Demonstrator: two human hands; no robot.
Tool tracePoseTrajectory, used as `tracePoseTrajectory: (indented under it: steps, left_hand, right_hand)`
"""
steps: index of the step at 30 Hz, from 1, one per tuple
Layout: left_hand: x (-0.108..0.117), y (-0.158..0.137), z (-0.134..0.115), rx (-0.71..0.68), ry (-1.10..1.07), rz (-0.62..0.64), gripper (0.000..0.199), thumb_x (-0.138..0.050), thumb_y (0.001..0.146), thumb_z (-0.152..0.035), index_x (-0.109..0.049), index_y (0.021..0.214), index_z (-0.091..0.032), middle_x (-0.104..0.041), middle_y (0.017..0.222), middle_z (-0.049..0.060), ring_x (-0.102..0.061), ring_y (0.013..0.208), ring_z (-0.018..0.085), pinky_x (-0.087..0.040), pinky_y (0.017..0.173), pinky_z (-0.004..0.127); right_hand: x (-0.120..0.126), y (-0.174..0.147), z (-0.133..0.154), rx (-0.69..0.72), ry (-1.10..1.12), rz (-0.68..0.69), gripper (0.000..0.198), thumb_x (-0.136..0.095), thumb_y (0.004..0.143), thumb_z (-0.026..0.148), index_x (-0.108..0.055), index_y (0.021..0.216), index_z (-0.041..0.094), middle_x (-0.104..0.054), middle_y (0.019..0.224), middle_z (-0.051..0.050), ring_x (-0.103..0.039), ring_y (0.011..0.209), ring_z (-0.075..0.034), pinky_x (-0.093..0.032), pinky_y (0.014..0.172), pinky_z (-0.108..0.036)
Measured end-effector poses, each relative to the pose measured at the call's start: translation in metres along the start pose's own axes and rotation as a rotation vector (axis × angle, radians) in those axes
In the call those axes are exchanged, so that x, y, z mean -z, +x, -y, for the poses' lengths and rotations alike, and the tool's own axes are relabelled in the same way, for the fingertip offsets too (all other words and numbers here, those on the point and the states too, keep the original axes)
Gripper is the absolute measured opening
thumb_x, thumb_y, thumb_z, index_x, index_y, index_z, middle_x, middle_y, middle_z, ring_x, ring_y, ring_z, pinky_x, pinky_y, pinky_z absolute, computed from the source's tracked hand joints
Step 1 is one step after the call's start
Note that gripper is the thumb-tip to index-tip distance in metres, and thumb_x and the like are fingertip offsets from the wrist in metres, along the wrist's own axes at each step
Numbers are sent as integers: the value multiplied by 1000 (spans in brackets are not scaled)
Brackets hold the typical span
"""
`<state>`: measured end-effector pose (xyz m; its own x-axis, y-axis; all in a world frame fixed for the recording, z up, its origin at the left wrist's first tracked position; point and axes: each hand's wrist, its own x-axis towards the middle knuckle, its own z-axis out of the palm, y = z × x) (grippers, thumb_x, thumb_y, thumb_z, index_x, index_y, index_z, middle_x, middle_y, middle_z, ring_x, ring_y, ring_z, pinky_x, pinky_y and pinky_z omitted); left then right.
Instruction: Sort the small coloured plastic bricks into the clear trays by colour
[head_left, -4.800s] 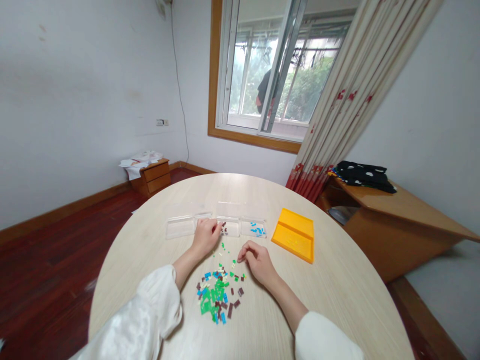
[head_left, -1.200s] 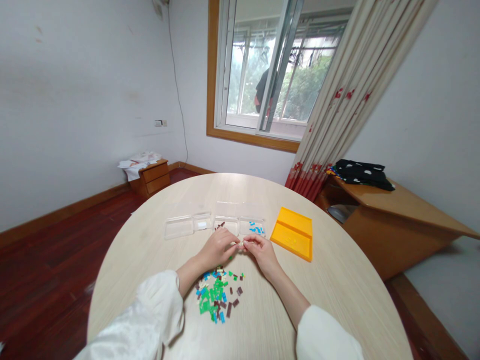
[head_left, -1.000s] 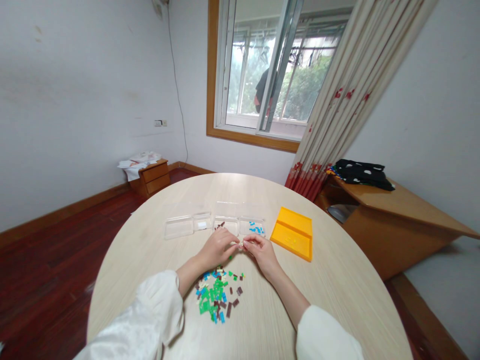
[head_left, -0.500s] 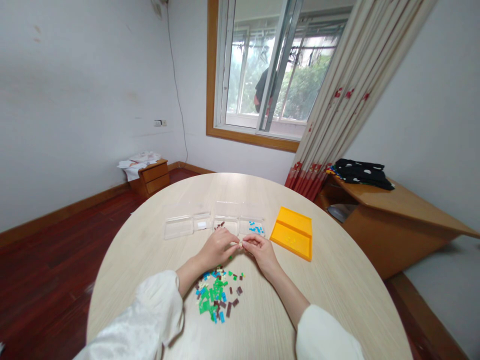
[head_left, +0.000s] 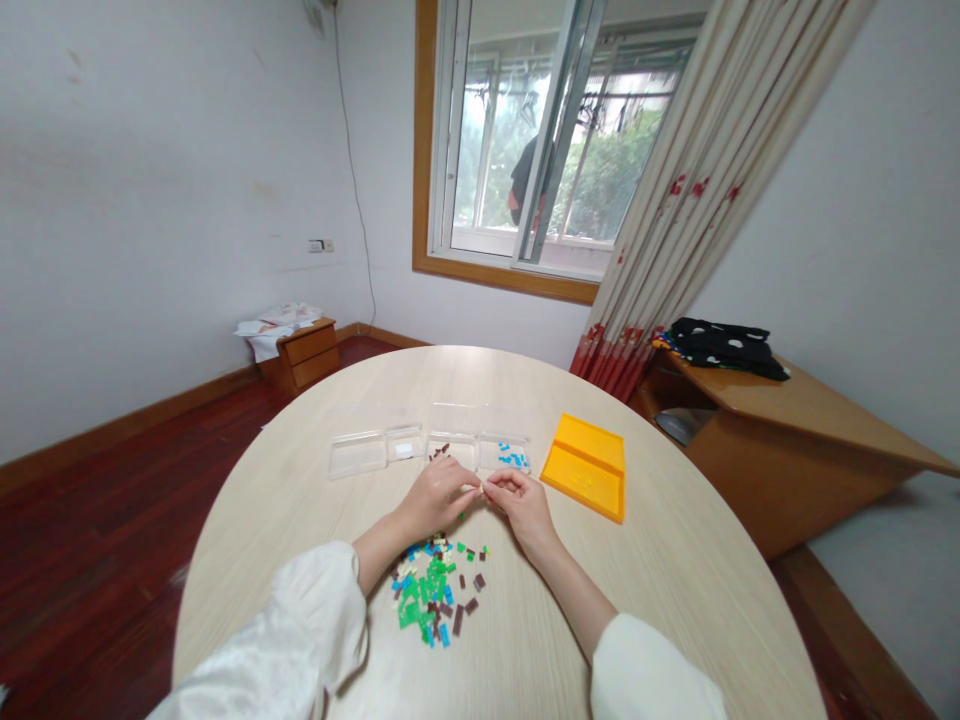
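Observation:
Fingertips of my left hand point(head_left: 435, 495) and my right hand point(head_left: 526, 510) meet above the table, pinching a tiny cream toy brick point(head_left: 481, 489) between them. Most of that brick is covered by the fingers, so its exact shape is hidden. Closer to me lies a loose pile of small building bricks point(head_left: 427, 590) in green, brown, blue and cream. Just beyond my hands, a clear plastic box point(head_left: 491, 438) holds small blue bricks point(head_left: 514, 460). Beside it, another clear box point(head_left: 465, 441) contains brown bricks point(head_left: 442, 450), partly hidden behind my left hand.
An open orange-yellow case point(head_left: 589, 448) with a few small yellow pieces lies right of my hands. More clear boxes point(head_left: 358, 455) stand at the left on the round table point(head_left: 285, 560). Beyond are a desk point(head_left: 817, 410), a small cabinet point(head_left: 309, 355) and a window with a person outside.
Both hands stay nearly in place. The fingertips have closed in slightly, and less of the cream brick shows between them.

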<state>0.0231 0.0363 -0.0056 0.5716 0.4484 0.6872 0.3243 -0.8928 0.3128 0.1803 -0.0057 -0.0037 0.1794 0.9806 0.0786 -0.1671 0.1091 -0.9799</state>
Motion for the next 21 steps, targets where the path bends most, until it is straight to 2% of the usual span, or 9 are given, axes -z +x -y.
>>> tracePoseTrajectory:
  steps: [10, 15, 21]
  left_hand:
    - [0, 1, 0, 8, -52, -32, 15, -53, 85, -26, -64, 83, -16, -68, 76, 5, -56, 75, 16, -41, 74, 31]
    - [-2, 2, -1, 68, -128, -89, 12, -58, 82, -24, -64, 77, -15, -66, 72, 4, -57, 73, 15, -42, 74, 30]
    - [-4, 2, -1, 183, -190, -76, 8, -59, 78, -19, -65, 72, -17, -65, 69, 3, -56, 70, 14, -43, 71, 28]
  right_hand:
    - [-2, -2, -1, -1, 50, -31, 33, -82, 47, 38, -61, 60, 16, -59, 55, 3, -52, 52, -10, -41, 52, -22]
    - [-2, -2, 1, 5, 47, -16, 32, -81, 48, 37, -60, 61, 17, -61, 57, 3, -55, 55, -11, -43, 55, -22]
    - [-2, -1, -1, 16, 48, -22, 31, -81, 48, 36, -61, 62, 16, -63, 58, 2, -58, 56, -11, -45, 57, -23]
